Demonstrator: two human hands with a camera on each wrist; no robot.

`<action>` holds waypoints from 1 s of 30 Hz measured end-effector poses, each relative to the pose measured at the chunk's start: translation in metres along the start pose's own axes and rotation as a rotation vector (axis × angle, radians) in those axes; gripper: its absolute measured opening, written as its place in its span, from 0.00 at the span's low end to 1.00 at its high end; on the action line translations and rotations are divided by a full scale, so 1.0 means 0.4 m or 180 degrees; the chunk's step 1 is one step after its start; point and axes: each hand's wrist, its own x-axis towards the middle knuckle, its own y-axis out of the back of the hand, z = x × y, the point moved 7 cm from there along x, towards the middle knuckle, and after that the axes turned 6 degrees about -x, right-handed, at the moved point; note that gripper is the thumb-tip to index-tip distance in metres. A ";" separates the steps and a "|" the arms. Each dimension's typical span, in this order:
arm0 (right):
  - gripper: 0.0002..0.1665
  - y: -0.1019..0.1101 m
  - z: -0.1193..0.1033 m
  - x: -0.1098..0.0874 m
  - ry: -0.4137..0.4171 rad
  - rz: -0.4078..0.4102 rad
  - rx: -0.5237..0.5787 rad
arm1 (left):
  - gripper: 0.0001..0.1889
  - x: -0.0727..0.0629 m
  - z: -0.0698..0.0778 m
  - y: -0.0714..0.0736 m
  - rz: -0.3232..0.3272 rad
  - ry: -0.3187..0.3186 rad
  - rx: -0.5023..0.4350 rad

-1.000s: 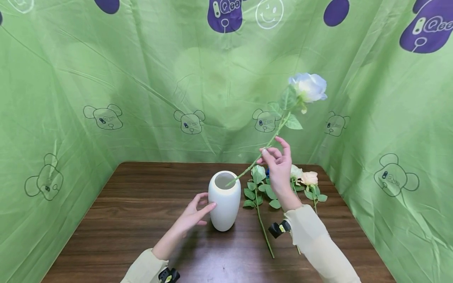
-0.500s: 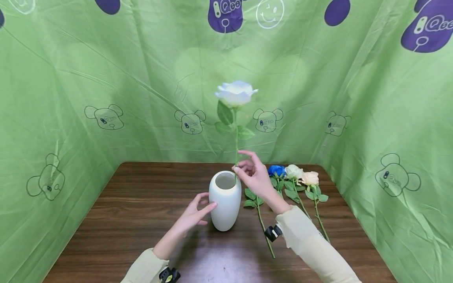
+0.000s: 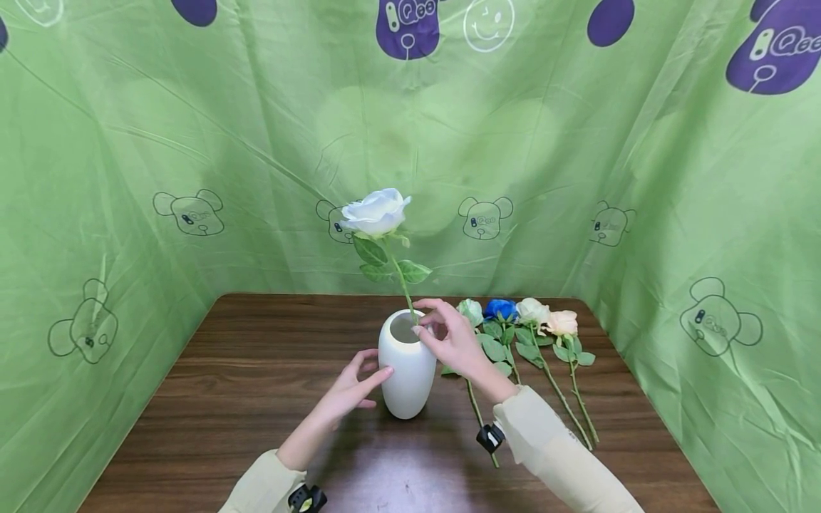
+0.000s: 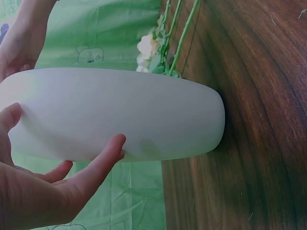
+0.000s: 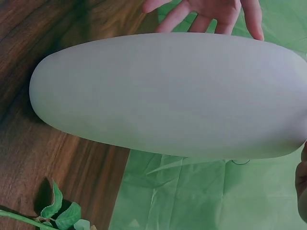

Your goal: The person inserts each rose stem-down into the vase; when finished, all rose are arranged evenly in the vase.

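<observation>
Lower and farther left than half a second ago, the white rose (image 3: 375,212) has come down with the right hand (image 3: 452,340) to the mouth of the vase (image 3: 408,385), and its bloom now tips left. Left hand (image 3: 349,388) and vase have kept their places.

Behind everything hangs a green curtain (image 3: 256,149) printed with bear heads. Before it spreads the brown wooden worktop (image 3: 256,356). Both forearms come in from the near edge in pale sleeves, the right sleeve (image 3: 558,449) slanting up to the left, the left sleeve (image 3: 259,488) up to the right. Between the hands the vase, white and smooth, stands upright on the worktop. Its mouth takes in the lower stem of the white rose, whose end is hidden; bloom and leaves rise above the rim. Right of the vase lie a pale green rose (image 3: 471,311), blue rose (image 3: 500,309), cream rose (image 3: 532,312) and peach rose (image 3: 561,323), blooms toward the curtain.

The right hand reaches in at the rim, wrist lower than knuckles, thumb and fingers pinching the stem. At the vase's left side, the left hand has its fingers spread, thumb tip touching the wall. Smallest are the black wristbands (image 3: 490,437).
</observation>
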 end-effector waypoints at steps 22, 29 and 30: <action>0.13 0.066 -0.044 -0.008 -0.0254 0.0344 0.0405 | 0.32 0.041 -0.061 0.020 0.0017 -0.0053 -0.0010; 0.12 0.084 0.015 -0.044 -0.0819 0.0384 0.0515 | 0.33 0.039 -0.062 0.020 0.0012 -0.0061 0.0026; 0.12 0.083 0.026 -0.052 -0.0908 0.0366 0.0528 | 0.33 0.038 -0.062 0.020 0.0006 -0.0063 0.0027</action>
